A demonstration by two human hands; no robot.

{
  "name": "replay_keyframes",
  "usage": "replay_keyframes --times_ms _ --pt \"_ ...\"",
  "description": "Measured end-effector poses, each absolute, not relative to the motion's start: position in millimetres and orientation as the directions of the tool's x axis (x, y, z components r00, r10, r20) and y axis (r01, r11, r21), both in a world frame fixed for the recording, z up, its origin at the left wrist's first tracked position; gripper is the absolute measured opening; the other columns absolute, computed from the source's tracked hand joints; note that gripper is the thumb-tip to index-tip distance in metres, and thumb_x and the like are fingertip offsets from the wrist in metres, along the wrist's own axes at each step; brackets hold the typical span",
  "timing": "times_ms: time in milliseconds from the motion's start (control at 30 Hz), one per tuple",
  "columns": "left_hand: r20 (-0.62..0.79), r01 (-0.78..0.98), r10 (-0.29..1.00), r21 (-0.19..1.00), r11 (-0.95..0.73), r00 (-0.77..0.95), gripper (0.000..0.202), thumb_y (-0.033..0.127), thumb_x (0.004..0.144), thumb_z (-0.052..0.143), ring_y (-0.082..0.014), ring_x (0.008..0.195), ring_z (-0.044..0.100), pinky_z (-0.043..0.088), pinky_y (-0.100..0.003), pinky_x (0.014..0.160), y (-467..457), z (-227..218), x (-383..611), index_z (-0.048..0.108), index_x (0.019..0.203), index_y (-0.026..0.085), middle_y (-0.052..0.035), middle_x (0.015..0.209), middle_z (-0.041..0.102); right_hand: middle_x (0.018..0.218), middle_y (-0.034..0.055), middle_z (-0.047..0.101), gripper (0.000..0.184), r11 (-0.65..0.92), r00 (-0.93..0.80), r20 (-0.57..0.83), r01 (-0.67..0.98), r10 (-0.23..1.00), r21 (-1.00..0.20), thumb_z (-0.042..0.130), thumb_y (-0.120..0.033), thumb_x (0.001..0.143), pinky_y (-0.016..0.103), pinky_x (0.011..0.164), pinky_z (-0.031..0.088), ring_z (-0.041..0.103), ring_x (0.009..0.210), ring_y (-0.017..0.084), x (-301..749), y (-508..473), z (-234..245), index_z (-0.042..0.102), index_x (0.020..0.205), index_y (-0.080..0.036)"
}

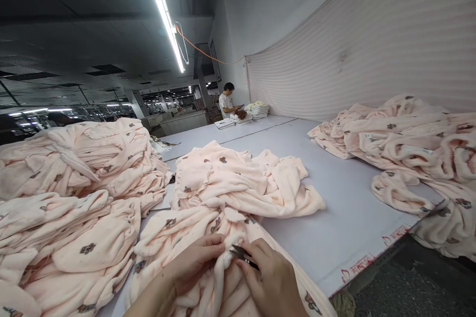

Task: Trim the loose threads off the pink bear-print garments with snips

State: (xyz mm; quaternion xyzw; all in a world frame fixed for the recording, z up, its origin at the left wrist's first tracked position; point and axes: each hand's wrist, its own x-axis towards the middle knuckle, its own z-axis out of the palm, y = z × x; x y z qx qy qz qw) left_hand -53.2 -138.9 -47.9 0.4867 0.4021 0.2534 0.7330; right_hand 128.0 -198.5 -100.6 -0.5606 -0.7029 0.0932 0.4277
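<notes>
Clock bearings are taken from the hands, with twelve straight ahead. The right hand [273, 272] is closed round dark snips [244, 256], fingers curled over the handles, blades projecting toward ten o'clock. The gap between the blades appears narrow at most; its exact width cannot be told. The left hand [203, 255] holds a tight pinch of pale pink cloth [238, 178] between thumb and fingers, just beside the blade tips. Whether the blades touch the cloth cannot be determined. The cloth lies bunched on the table [342, 193], beneath both hands and on toward twelve o'clock, bearing small brown printed motifs. Count: two hands, one pair of snips. The bunched cloth overlaps itself, so the number of garments in it cannot be established. Two heaps of matching cloth stand on the left: the rear heap [92, 158] at ten o'clock, the near heap [85, 247] at nine. One right heap [401, 133] lies at two o'clock, part of it hanging over the table edge at three. Pieces within the heaps are not countable. One co-worker [225, 102] stands at twelve o'clock by the far end, near folded stacks [258, 111].
</notes>
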Motion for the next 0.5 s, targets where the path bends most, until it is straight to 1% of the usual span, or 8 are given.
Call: replay_keyframes --times_ms 67,167,267,367,500 --pt "-0.334 0.014 0.767 0.920 0.391 0.549 0.019 0.029 0.073 0.072 -0.0115 0.070 0.052 0.037 -0.021 0.068 -140 -49 -53 0.065 0.080 0.012 -0.0022 0.076 0.061 0.086 0.0031 0.068 0.023 0.337 -0.011 0.485 0.732 0.875 -0.592 0.054 -0.025 0.086 0.026 0.062 0.047 0.066 0.074 0.020 129 -200 -98 0.066 0.106 -0.026" --pt "-0.319 0.008 0.766 0.925 0.380 0.557 0.022 0.032 0.074 0.071 -0.0124 0.071 0.053 0.037 -0.022 0.069 -141 -49 -53 0.067 0.081 0.012 -0.0025 0.076 0.061 0.090 0.0018 0.068 0.024 0.330 -0.026 0.450 0.716 0.893 -0.615 0.055 -0.028 0.086 0.025 0.064 0.048 0.066 0.076 0.019 130 -201 -97 0.063 0.109 -0.029" --pt "-0.317 0.013 0.756 0.926 0.378 0.572 0.022 0.032 0.074 0.072 -0.0125 0.069 0.052 0.037 -0.022 0.068 -142 -49 -52 0.067 0.080 0.012 -0.0019 0.073 0.061 0.089 0.0025 0.067 0.025 0.340 -0.021 0.494 0.750 0.869 -0.567 0.058 -0.026 0.084 0.026 0.062 0.045 0.065 0.074 0.020 128 -201 -97 0.063 0.108 -0.026" --pt "-0.311 0.007 0.756 0.927 0.376 0.577 0.021 0.032 0.073 0.073 -0.0110 0.066 0.050 0.035 -0.021 0.066 -143 -49 -51 0.067 0.077 0.012 0.0001 0.070 0.059 0.082 0.0030 0.067 0.019 0.351 -0.008 0.565 0.791 0.825 -0.501 0.057 -0.022 0.084 0.027 0.059 0.042 0.064 0.069 0.020 122 -202 -97 0.065 0.100 -0.024" --pt "-0.301 0.001 0.758 0.930 0.368 0.579 0.021 0.032 0.073 0.072 -0.0107 0.067 0.049 0.035 -0.021 0.067 -143 -49 -51 0.067 0.077 0.012 -0.0001 0.071 0.059 0.085 0.0036 0.068 0.020 0.356 -0.007 0.557 0.777 0.831 -0.520 0.057 -0.022 0.084 0.027 0.061 0.044 0.065 0.074 0.021 117 -203 -97 0.064 0.103 -0.023"
